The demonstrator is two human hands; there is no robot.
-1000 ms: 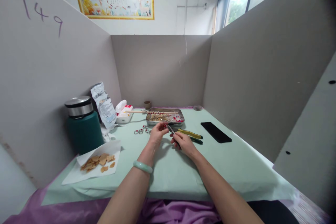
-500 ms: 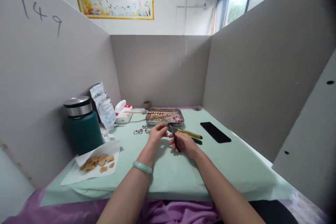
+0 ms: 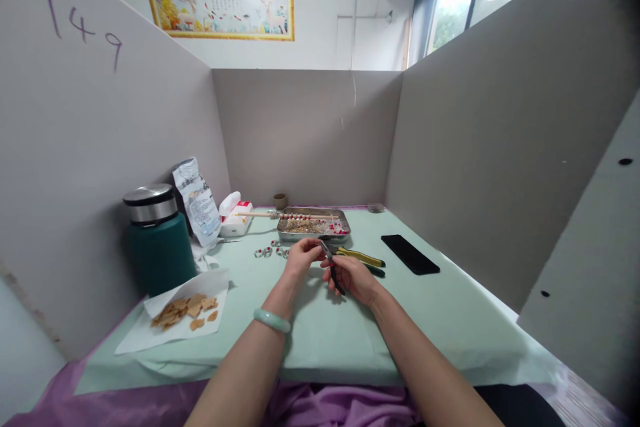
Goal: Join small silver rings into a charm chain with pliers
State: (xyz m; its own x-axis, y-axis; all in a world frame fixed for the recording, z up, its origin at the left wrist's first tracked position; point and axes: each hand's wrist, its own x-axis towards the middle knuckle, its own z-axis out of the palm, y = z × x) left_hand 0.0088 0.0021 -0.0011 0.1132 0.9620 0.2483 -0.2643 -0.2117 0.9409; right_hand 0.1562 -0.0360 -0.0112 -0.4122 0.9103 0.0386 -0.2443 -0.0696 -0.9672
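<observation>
My right hand is wrapped round small black-handled pliers, whose metal jaws point up and left toward my other hand. My left hand is pinched at the jaw tips, on something too small to make out. Just behind the hands lies a metal tray of small gold, clear and red pieces, with a thin stick strung with red beads across it. Several small rings with red beads lie left of my left hand. Yellow-handled pliers rest beyond my right hand.
A black phone lies at the right. On the left stand a green flask, a silver pouch and a tissue pack. Chips sit on white paper. A small cup stands at the back. Grey partitions enclose the table.
The black-handled pliers have turned a little, and their jaws now show more clearly beside my left fingertips. Both hands stay in nearly the same place. The view has tilted slightly.
</observation>
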